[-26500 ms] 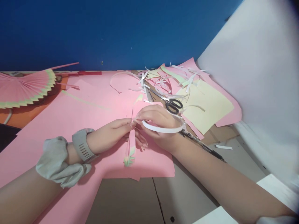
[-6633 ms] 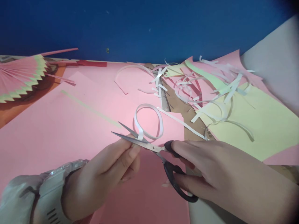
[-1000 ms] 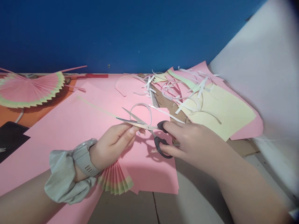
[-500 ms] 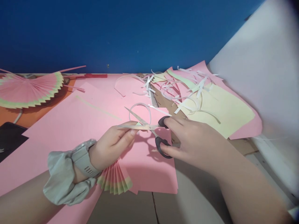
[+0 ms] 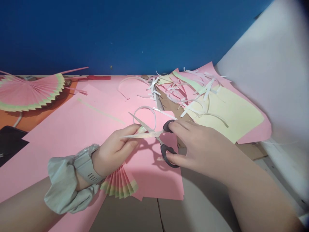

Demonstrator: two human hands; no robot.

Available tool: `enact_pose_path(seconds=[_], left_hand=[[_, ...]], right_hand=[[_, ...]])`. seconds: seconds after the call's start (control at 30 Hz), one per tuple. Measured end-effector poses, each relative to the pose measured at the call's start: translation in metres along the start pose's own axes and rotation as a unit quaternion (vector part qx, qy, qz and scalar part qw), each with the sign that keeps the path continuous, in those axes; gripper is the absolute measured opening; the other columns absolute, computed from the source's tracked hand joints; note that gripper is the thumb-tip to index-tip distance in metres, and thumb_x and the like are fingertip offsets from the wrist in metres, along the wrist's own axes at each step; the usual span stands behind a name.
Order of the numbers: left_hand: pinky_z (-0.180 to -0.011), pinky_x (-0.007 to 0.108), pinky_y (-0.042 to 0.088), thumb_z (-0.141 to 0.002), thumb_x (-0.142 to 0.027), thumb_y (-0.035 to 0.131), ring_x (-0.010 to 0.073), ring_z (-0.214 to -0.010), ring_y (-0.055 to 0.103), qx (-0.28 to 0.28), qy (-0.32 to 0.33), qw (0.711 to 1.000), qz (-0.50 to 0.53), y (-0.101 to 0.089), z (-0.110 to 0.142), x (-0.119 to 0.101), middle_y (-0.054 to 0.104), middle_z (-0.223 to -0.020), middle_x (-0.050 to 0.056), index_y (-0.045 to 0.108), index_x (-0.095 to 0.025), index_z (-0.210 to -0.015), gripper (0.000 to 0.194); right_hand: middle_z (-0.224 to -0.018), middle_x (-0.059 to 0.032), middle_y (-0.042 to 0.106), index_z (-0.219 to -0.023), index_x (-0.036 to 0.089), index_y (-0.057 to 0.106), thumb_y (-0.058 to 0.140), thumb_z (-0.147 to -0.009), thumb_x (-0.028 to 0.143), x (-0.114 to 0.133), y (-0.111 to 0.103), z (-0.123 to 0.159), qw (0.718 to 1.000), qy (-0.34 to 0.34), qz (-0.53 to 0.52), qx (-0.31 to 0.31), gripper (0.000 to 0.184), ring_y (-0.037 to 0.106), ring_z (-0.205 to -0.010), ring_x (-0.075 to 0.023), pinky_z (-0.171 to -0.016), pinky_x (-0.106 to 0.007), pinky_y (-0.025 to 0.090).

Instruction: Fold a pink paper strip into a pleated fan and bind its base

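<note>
My left hand [image 5: 118, 149], wearing a grey watch and a scrunchie, is closed with its fingertips pinched. A small green-edged end of folded paper shows at those fingertips. Below the palm spreads a pink pleated paper fan [image 5: 119, 183] with a green edge; the hand hides where it joins the pinched end. My right hand [image 5: 193, 145] grips black-handled scissors [image 5: 149, 133], thumb and fingers in the loops. Their blades are apart, pointing left, with the lower one crossing in front of my left fingers. Just behind the blades lies a white tape ring [image 5: 154, 117].
A larger pink and green paper fan [image 5: 31, 91] lies at the left on an orange surface. Pink sheets [image 5: 96, 129] cover the middle. White and pink scraps [image 5: 178, 90] and a pale yellow sheet [image 5: 224, 112] are at the right. A blue wall [image 5: 135, 35] stands behind.
Over the last second the scissors' blades have spread wider, the lower blade dropping across my left fingers. Long before, I held the folded fan upright and the scissors lay on the table.
</note>
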State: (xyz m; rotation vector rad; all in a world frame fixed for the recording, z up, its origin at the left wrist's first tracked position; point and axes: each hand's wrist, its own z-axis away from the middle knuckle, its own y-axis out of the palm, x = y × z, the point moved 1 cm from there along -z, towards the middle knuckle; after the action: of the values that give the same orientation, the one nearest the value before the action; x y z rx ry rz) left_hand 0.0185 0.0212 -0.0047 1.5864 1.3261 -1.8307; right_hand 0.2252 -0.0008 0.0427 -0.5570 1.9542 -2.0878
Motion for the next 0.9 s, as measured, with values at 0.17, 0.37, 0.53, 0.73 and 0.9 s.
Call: enact_pose_path(seconds=[0.17,0.37,0.53,0.73,0.9], left_hand=[[-0.051,0.02,0.032,-0.082,-0.007,0.035,0.0085,-0.053,0.037,0.008,-0.024,0.999,0.028,0.0001,0.0007,-0.0009,0.04,-0.061,-0.005,0.044,-0.018,-0.077,0.016],[-0.052,0.019,0.033,-0.081,-0.003,0.035,0.0082,-0.055,0.037,0.004,-0.011,0.999,0.033,-0.002,-0.0004,-0.0023,0.041,-0.064,-0.005,0.046,-0.019,-0.077,0.019],[-0.051,0.02,0.034,-0.084,-0.01,0.035,0.0086,-0.053,0.037,0.022,-0.032,0.996,0.079,-0.0014,0.0,0.0008,0.041,-0.061,-0.004,0.046,-0.018,-0.078,0.015],[-0.046,0.019,0.031,-0.086,-0.016,0.037,0.0073,-0.049,0.033,0.035,-0.036,0.986,0.16,-0.0001,-0.0003,-0.0001,0.037,-0.058,-0.006,0.047,-0.018,-0.079,0.013],[-0.045,0.019,0.03,-0.087,-0.019,0.037,0.0075,-0.048,0.031,0.029,-0.049,0.983,0.174,-0.0005,-0.0008,-0.0015,0.037,-0.057,-0.006,0.048,-0.018,-0.081,0.012]], right_hand=[[-0.07,0.0026,0.049,-0.081,0.022,0.046,0.052,-0.075,0.041,-0.0013,0.0003,0.0009,1.0,0.006,-0.006,0.009,0.021,0.044,-0.058,-0.0127,-0.047,-0.023,0.022],[-0.07,0.0023,0.05,-0.08,0.022,0.046,0.053,-0.074,0.041,-0.0017,0.0002,-0.0007,1.0,0.006,-0.006,0.009,0.02,0.046,-0.063,-0.0146,-0.049,-0.023,0.022],[-0.068,0.0017,0.05,-0.077,0.021,0.045,0.053,-0.074,0.039,-0.0025,0.0015,-0.0009,1.0,-0.003,-0.007,0.001,0.019,0.046,-0.062,-0.0145,-0.049,-0.024,0.022],[-0.069,0.0015,0.05,-0.08,0.022,0.045,0.053,-0.074,0.038,-0.0046,0.0037,-0.0003,1.0,-0.011,-0.012,-0.009,0.019,0.047,-0.062,-0.0146,-0.049,-0.024,0.023],[-0.071,0.0017,0.05,-0.082,0.022,0.045,0.054,-0.074,0.039,-0.0046,0.0046,-0.0002,1.0,-0.001,-0.008,-0.008,0.021,0.046,-0.061,-0.0144,-0.049,-0.023,0.023]])
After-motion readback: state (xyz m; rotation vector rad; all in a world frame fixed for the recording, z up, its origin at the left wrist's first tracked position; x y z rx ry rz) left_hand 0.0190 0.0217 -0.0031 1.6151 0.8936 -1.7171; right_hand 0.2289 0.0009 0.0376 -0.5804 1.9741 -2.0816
